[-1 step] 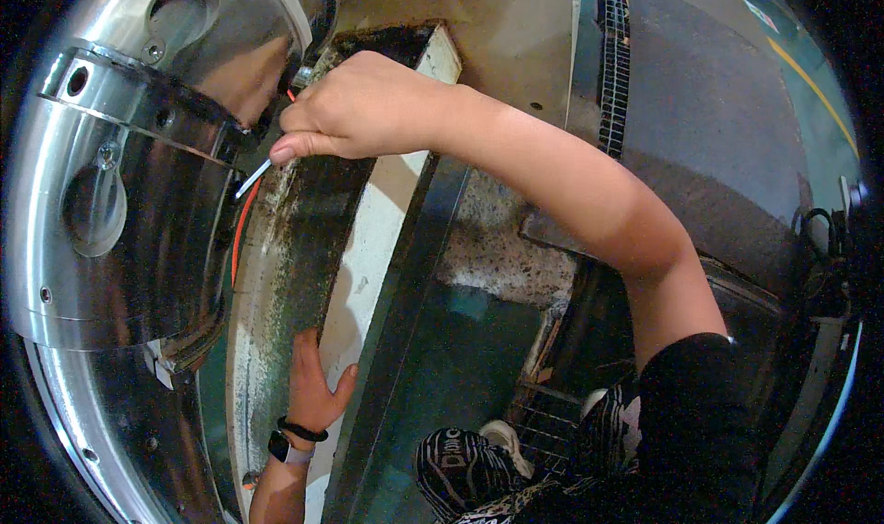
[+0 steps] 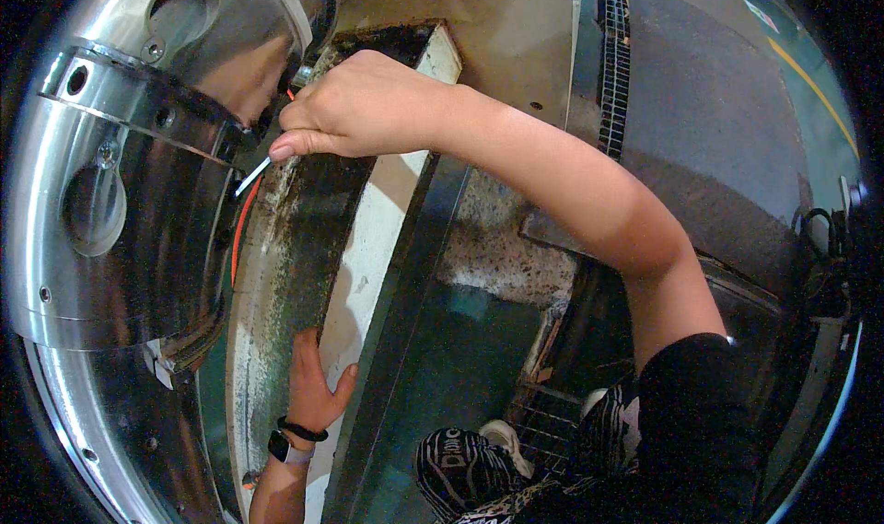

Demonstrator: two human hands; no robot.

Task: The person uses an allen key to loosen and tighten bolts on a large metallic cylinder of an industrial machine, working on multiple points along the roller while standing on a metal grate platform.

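Observation:
My right hand is closed around a thin, pale rod-shaped tool, whose exact kind I cannot make out. The rod slants down to the left, its tip beside a dark gap on the edge of a large polished steel cylinder. Screws and rounded recesses mark the steel. An orange-red cord hangs just below the rod. Lower down, my left hand rests with fingers stretched and thumb apart on a worn, stained metal ledge, holding nothing. A watch and a dark band circle that wrist.
A pale beam runs lengthwise beside the ledge. A folded strip-like bundle shows under the cylinder. To the right lie a grey plate, a narrow grating and a stained block. My patterned trouser legs are below.

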